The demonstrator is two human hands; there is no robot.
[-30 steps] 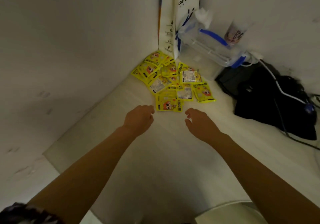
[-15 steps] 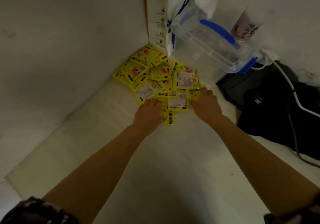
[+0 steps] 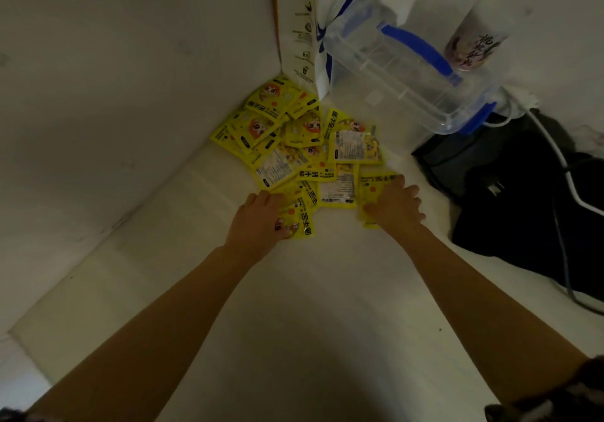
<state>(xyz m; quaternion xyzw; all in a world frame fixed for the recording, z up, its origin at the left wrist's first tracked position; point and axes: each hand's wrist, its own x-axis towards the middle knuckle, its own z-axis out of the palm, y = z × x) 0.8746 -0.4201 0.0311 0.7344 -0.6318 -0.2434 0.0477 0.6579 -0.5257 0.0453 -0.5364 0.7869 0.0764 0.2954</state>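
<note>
A heap of several yellow packets (image 3: 294,134) lies on the white surface in the corner where two walls meet. My left hand (image 3: 258,219) lies on the nearest yellow packet (image 3: 305,222) at the heap's front edge, fingers curled down over it and thumb on its face. My right hand (image 3: 397,207) rests flat with spread fingers on another yellow packet (image 3: 372,184) at the heap's right front. Both forearms reach in from the bottom of the view.
A clear plastic box with blue clips (image 3: 408,78) stands tilted behind the heap, next to a white paper bag (image 3: 304,35) in the corner. A cup (image 3: 470,45) leans behind the box. A black bag (image 3: 523,199) with a white cable (image 3: 562,163) lies to the right.
Both hands have moved forward from the bare surface onto the front of the heap. The left now covers the nearest packet, the right presses on one at the right.
</note>
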